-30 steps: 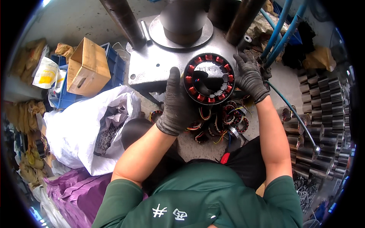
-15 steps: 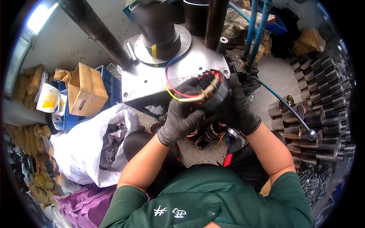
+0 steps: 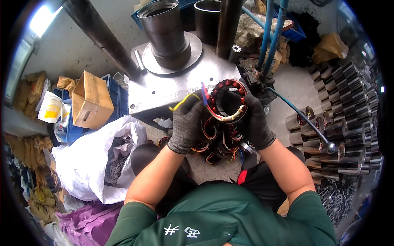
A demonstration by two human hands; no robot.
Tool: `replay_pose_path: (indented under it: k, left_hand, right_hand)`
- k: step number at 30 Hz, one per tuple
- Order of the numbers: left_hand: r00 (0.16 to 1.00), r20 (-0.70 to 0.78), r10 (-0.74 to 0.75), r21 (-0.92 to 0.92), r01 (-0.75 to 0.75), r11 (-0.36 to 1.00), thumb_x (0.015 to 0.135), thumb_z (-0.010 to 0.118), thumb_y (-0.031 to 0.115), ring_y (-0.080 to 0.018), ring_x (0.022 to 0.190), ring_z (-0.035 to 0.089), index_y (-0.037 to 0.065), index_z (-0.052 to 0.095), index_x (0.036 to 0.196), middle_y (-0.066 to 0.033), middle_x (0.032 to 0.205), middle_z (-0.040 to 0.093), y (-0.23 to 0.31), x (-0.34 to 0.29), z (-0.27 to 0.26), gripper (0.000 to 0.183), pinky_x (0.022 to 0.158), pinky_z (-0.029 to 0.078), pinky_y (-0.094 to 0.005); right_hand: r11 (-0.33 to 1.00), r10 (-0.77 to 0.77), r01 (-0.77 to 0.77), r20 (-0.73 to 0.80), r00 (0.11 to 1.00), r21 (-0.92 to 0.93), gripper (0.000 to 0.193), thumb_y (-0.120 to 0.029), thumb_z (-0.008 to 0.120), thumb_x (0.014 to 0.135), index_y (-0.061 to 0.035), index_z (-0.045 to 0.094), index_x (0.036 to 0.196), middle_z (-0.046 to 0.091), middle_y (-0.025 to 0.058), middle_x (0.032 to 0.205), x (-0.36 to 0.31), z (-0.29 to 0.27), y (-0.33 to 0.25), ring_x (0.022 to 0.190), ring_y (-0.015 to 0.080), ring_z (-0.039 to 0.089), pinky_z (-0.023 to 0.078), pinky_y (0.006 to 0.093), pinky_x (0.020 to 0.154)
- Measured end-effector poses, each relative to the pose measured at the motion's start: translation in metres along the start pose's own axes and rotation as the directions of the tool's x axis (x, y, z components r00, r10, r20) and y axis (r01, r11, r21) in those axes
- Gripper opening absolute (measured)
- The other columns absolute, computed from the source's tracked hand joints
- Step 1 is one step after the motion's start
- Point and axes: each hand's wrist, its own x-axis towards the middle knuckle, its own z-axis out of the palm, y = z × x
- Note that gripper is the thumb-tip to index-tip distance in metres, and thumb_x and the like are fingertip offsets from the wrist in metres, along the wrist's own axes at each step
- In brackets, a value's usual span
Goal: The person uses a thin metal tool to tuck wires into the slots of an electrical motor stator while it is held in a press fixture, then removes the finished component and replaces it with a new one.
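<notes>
Between my two gloved hands is a motor stator (image 3: pixel 242 99), a dark ring with red copper windings around its open bore. My left hand (image 3: pixel 186 123) grips its left side, where yellow, red and blue lead wires stick out past the fingers. On the other side my right hand (image 3: pixel 257 123) is closed around the ring's edge, its fingers partly hidden. Below the hands, more wound stators (image 3: pixel 223 149) with coloured wires lie in a cluster. Beyond the held stator is the metal press table (image 3: pixel 164 92), bearing a dark steel cylinder (image 3: pixel 166 41) on a round flange.
To the right, a lever with a ball end (image 3: pixel 331 147) reaches toward stacked steel tubes (image 3: pixel 349 135). A cardboard box (image 3: pixel 92 100) sits in blue crates at left, above a white sack (image 3: pixel 88 164). Thick columns (image 3: pixel 100 39) rise from the table.
The stator has been turned so its round opening faces up toward me. Its lead wires have swung to its left side, and both hands have shifted their hold slightly.
</notes>
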Motion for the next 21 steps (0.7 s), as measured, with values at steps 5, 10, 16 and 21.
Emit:
replay_pose_path:
  k: [5,10,16,21]
  left_hand:
    - [0.964,0.063,0.258,0.197,-0.266,0.944,0.098,0.073,0.005,-0.0109,0.097,0.068,0.001,0.072,0.120,-0.0055,0.109,0.076,0.004,-0.006,0.011,0.022,0.088,0.056,-0.0288]
    - [0.762,0.450,0.466,0.656,-0.636,0.407,0.087,0.076,0.003,-0.0269,0.096,0.070,0.008,0.075,0.106,-0.0084,0.102,0.075,0.006,0.003,0.000,0.020,0.100,0.050,-0.0421]
    - [0.725,0.497,0.477,0.758,-0.630,0.168,0.086,0.079,0.023,-0.0408,0.134,0.048,0.010,0.076,0.116,-0.0156,0.148,0.053,0.010,-0.011,0.003,0.033,0.116,0.032,-0.0543]
    - [0.798,0.554,0.236,0.586,-0.575,0.571,0.068,0.095,0.045,-0.0530,0.153,0.026,0.002,0.067,0.131,-0.0342,0.168,0.011,0.001,-0.006,0.004,0.081,0.123,0.036,-0.0490]
  right_hand:
    - [0.991,0.127,-0.126,0.009,0.992,-0.047,0.068,-0.049,0.064,0.094,-0.0026,0.055,0.143,0.067,0.0114,0.130,-0.007,0.003,-0.005,0.119,0.0226,0.066,0.054,0.0393,0.105]
    - [0.986,0.169,-0.169,0.052,0.984,-0.007,0.072,-0.044,0.066,0.091,-0.0009,0.050,0.147,0.065,0.0137,0.134,-0.009,0.004,0.006,0.122,0.0243,0.064,0.053,0.0403,0.107]
    - [0.984,0.152,-0.151,-0.001,0.988,0.099,0.059,-0.040,0.063,0.093,-0.0004,0.061,0.136,0.071,0.0141,0.122,-0.009,0.009,0.001,0.110,0.0245,0.070,0.056,0.0388,0.102]
    - [0.982,0.172,-0.166,-0.063,0.983,0.092,0.053,-0.042,0.065,0.091,-0.0005,0.068,0.124,0.074,0.0143,0.114,-0.012,0.003,-0.007,0.101,0.0248,0.073,0.060,0.0386,0.094]
